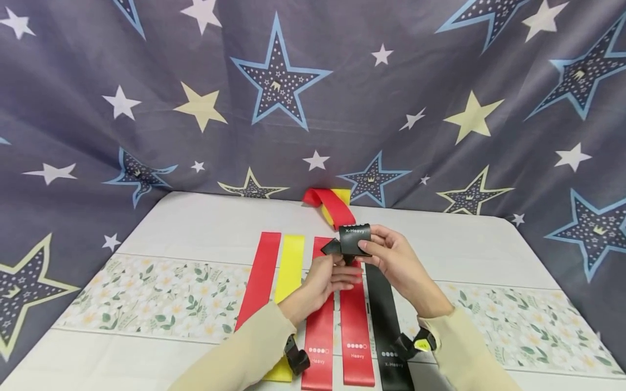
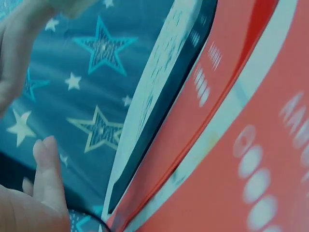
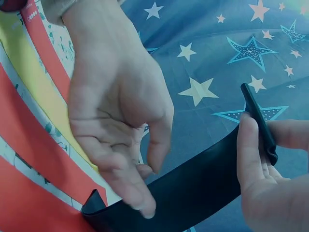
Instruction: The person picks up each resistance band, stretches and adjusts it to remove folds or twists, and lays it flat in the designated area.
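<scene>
Pinched between thumb and fingers of the right hand (image 1: 396, 260), raised over the white table (image 1: 469, 244) at the far ends of the flat strips: black X-Heavy resistance band (image 1: 355, 240), with a folded length extending left. Just left and nearer, with fingers loosely extended: left hand (image 1: 323, 279), contact with that band not discernible. Laid lengthwise beneath, from left to right: red strip (image 1: 259, 277), yellow strip (image 1: 290, 263), two red Heavy bands (image 1: 357, 326) and flat black strip (image 1: 383, 304) marked X-Heavy; beyond, near the star-patterned curtain (image 1: 415, 108), red curled band (image 1: 335, 205) across yellow curled band (image 1: 343, 194).
</scene>
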A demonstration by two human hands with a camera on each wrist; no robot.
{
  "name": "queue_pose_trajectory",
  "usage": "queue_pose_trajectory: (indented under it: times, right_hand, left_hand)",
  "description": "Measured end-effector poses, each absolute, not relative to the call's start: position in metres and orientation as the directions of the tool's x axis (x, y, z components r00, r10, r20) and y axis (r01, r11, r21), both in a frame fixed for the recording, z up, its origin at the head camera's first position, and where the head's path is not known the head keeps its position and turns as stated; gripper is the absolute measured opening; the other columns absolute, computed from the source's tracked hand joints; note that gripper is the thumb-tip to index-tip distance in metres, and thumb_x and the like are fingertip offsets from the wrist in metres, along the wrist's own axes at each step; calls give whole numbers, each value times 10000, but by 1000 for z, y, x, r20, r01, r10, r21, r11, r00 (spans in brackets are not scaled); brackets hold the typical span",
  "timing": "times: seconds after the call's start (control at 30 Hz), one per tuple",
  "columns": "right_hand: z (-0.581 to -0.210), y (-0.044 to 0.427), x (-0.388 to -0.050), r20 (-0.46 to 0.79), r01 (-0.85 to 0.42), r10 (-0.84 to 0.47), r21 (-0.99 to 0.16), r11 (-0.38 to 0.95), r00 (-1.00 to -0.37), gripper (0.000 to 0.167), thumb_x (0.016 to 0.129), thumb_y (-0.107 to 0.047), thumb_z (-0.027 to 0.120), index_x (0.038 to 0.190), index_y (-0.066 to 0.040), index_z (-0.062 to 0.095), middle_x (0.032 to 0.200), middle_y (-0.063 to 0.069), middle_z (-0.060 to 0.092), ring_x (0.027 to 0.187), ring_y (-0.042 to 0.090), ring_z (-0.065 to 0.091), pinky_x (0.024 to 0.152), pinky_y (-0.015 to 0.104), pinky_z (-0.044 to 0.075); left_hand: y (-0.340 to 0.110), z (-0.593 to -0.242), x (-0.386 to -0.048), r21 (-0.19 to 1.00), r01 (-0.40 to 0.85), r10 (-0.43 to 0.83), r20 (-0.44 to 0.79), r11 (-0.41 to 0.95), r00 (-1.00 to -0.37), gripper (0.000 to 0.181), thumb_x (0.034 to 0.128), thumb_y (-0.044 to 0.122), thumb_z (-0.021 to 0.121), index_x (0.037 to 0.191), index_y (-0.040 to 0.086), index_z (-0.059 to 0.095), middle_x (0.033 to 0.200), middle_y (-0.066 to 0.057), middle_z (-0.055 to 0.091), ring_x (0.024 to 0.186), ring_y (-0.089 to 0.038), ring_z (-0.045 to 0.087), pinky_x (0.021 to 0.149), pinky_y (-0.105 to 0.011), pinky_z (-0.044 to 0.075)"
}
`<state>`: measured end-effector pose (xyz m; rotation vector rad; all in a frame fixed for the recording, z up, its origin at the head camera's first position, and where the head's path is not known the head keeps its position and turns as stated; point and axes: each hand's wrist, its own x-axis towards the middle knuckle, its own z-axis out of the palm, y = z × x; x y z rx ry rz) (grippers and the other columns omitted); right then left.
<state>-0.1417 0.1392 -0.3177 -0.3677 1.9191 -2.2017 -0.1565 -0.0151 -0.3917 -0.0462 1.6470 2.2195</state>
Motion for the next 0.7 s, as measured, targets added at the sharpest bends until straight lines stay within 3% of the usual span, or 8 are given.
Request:
queue_pose_trajectory:
  times: [0.1, 0.23, 0.33, 0.43, 0.57, 0.7]
  right_hand:
    - [-319, 140, -138, 46, -7, -307, -992, -127, -951, 323, 925, 12, 510, 1210, 136, 425, 954, -53, 673, 873, 70, 654, 787, 235, 552]
    - [-323, 144, -127, 26, 11, -321, -994, -110, -947, 355, 930, -7, 519, 1235, 141, 410, 975, -53, 670, 875, 69, 644, 791, 224, 547]
    - [-325, 149, -116, 9, 25, -325, -995, -101, -946, 405, 932, -15, 525, 1265, 164, 379, 1005, -53, 662, 902, 66, 642, 782, 219, 548]
    - [-330, 154, -105, -2, 35, -322, -995, -95, -947, 438, 928, -5, 524, 1285, 183, 356, 1020, -54, 663, 922, 66, 649, 765, 224, 554]
    - [-340, 161, -92, -6, 39, -338, -995, -91, -941, 445, 922, -5, 529, 1281, 197, 359, 1015, -48, 675, 917, 80, 658, 751, 240, 560]
    - [-358, 167, -81, -46, 82, -356, -993, -87, -933, 434, 920, -10, 538, 1271, 185, 374, 1000, -48, 678, 902, 83, 662, 758, 264, 565]
  left_hand:
    - [-12, -392, -147, 882, -359, 329, -257, -304, -909, 402, 985, 346, 406, 1001, -7, 599, 1078, -188, 699, 979, -332, 687, 788, -298, 564]
    - [-9, -389, -144, 841, -385, 344, -258, -381, -903, 557, 1005, 415, 356, 1224, -51, 570, 1016, -118, 730, 956, -282, 702, 864, -323, 546]
    - [-7, -387, -146, 830, -379, 304, -267, -410, -915, 490, 1010, 355, 365, 1226, -40, 558, 921, -64, 741, 828, -184, 720, 850, -326, 552]
    - [-5, -387, -150, 822, -374, 282, -271, -430, -920, 350, 1010, 258, 381, 1093, -36, 552, 789, -6, 702, 711, -94, 670, 747, -272, 568]
    - [-3, -385, -156, 812, -356, 270, -253, -464, -929, 203, 998, 153, 396, 986, -5, 524, 698, 23, 639, 650, -79, 606, 636, -200, 536]
    - [-2, -382, -162, 827, -319, 246, -225, -462, -943, 184, 975, 114, 440, 1016, -35, 540, 702, 20, 655, 649, -81, 629, 630, -195, 535]
